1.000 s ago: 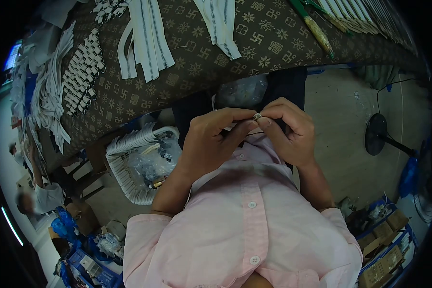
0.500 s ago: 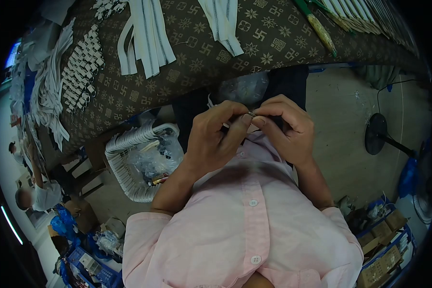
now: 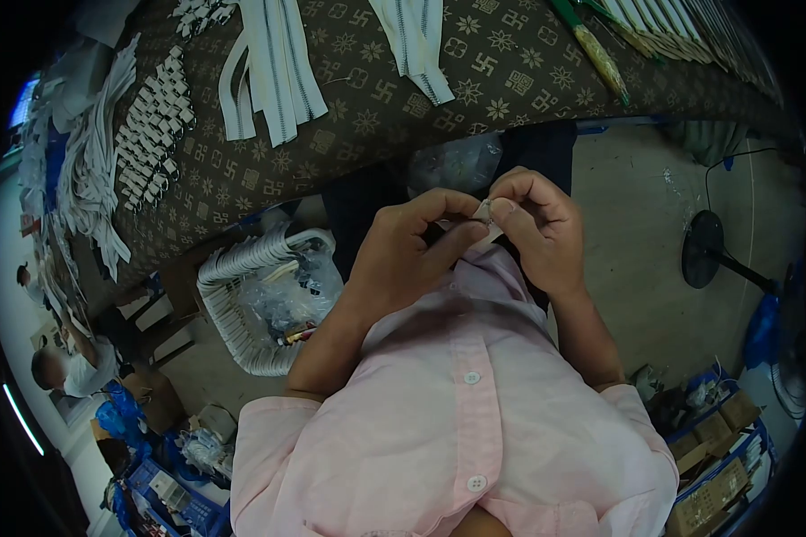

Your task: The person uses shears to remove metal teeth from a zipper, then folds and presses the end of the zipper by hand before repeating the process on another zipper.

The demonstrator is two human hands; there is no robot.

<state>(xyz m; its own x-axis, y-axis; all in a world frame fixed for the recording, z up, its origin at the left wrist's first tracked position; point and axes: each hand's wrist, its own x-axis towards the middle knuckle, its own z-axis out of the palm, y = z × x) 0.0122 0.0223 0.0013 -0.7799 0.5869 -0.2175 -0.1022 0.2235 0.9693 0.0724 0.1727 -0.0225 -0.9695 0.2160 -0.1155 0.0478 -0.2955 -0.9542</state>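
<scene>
- The left hand [image 3: 412, 255] and the right hand [image 3: 533, 228] meet in front of the person's chest, fingertips pressed together.
- Both hands pinch a small pale piece [image 3: 484, 212] between thumbs and forefingers; it is too small to name for certain, and most of it is hidden by the fingers.
- The piece sits just above the hem of the pink buttoned shirt [image 3: 466, 394], below the edge of the brown patterned tablecloth [image 3: 376, 107].
- White zipper strips [image 3: 273, 67] lie on that cloth, well apart from the hands.
- A white basket [image 3: 233, 318] holding plastic bags stands on the floor beside the left forearm.
- A fan base [image 3: 703, 251] rests on the floor to the right.
</scene>
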